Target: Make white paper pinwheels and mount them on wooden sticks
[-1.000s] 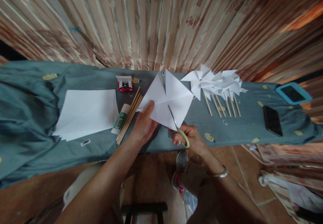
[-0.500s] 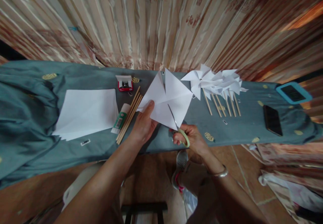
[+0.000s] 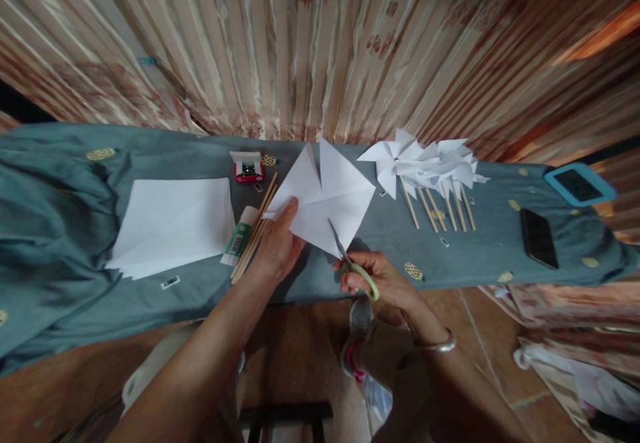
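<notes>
A white sheet of paper with a slit open at its far edge is pinched at its left side by my left hand, thumb on top. My right hand is closed round the green handles of a pair of scissors. The blades lie at the sheet's near corner, one blade showing over the paper. Several thin wooden sticks and a glue stick lie just left of my left hand.
Left lies a stack of white paper; behind the sticks stands a small red box. Several paper pinwheels on sticks lie to the right. Farther right are a black phone and a blue-framed device. A curtain hangs behind the table.
My left hand and the paper have shifted slightly left. The scissors have backed a little toward me, and their blades look more spread.
</notes>
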Demonstrator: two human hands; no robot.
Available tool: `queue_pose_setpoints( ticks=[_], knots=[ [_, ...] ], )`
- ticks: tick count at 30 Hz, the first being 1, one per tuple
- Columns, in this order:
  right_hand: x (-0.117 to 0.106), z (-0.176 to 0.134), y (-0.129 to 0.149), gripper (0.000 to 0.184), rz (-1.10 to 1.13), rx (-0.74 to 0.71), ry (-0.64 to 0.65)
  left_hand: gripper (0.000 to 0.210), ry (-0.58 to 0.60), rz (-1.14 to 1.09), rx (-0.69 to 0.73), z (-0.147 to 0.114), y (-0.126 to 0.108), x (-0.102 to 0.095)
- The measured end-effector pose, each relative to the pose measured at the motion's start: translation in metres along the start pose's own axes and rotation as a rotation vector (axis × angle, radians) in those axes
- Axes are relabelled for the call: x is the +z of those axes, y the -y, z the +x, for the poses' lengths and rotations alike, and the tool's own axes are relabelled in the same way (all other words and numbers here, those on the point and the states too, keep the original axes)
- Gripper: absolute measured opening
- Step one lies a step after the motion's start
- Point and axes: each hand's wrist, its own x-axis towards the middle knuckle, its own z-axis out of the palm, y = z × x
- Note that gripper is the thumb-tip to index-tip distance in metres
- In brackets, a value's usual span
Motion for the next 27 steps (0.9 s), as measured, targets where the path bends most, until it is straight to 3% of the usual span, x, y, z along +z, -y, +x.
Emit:
queue_pose_setpoints(
  ticks=[7, 11, 16, 18, 22, 27],
  knots=[
    [-0.032, -0.019, 0.004, 0.048, -0.091, 0.116, 0.127, 0.01, -0.106, -0.042, 0.017, 0.013, -0.018, -0.012],
    [-0.053, -0.027, 0.008, 0.054, -0.133, 0.022, -0.019, 0.014, -0.113, -0.003, 0.047, 0.014, -0.022, -0.019],
    [-0.056, -0.014, 0.006, 0.051, -0.034, -0.234, -0.482, 0.015, -0.063, 0.092, -0.021, 0.004, -0.015, -0.02],
    [-0.055, -0.006, 0.007, 0.05, -0.016, -0.308, -0.569, 0.016, -0.025, 0.136, -0.049, 0.0, -0.01, -0.019],
    [-0.055, 0.003, 0.01, 0.048, -0.067, -0.347, -0.622, 0.013, 0.019, 0.199, -0.107, -0.007, 0.0, -0.018],
    [-0.054, 0.009, 0.013, 0.049, -0.102, -0.333, -0.514, 0.013, 0.052, 0.31, -0.154, -0.011, 0.008, -0.021]
  ],
)
